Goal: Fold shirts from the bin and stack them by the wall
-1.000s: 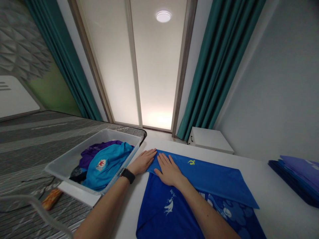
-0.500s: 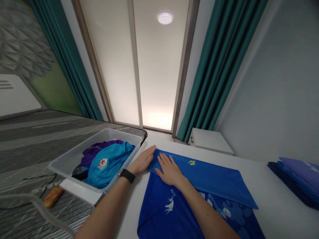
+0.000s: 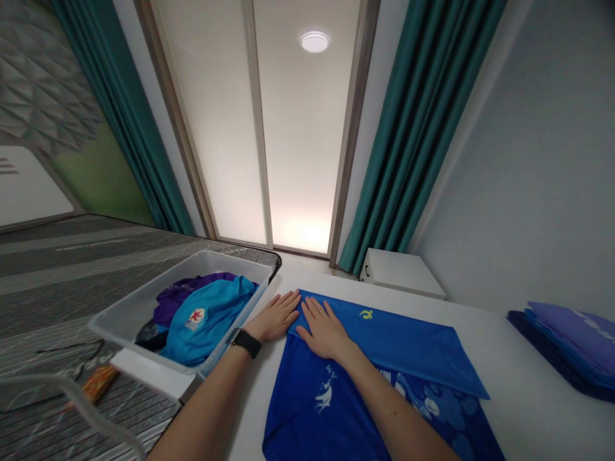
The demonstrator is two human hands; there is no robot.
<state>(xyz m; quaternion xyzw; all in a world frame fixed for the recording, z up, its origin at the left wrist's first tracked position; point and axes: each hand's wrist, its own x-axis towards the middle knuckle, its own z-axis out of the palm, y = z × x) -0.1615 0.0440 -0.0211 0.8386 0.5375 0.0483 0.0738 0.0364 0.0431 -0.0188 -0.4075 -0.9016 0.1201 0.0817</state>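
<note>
A blue T-shirt (image 3: pixel 413 339), partly folded, lies across the white table (image 3: pixel 509 422). Its far side is turned over in a long strip with a small yellow mark, and white prints show on the nearer layers. My left hand (image 3: pixel 278 316), with a black watch on the wrist, rests flat at the shirt's far left corner, fingers stretched out. Beside it my right hand (image 3: pixel 327 330) presses flat on the folded strip, fingers a little apart. Neither hand grips the cloth. My right forearm covers part of the shirt's middle.
Left of the table stands a clear plastic bin (image 3: pixel 115 315) holding crumpled purple and light blue clothes (image 3: pixel 211 317). A stack of folded clothes (image 3: pixel 567 346) lies at the table's right. Beyond the table is a white cabinet (image 3: pixel 403 272). An orange packet (image 3: pixel 100 384) lies at lower left.
My left hand has slid slightly down and left, its fingers flatter at the shirt's corner. My right hand stays on the strip. The whole view has shifted a little.
</note>
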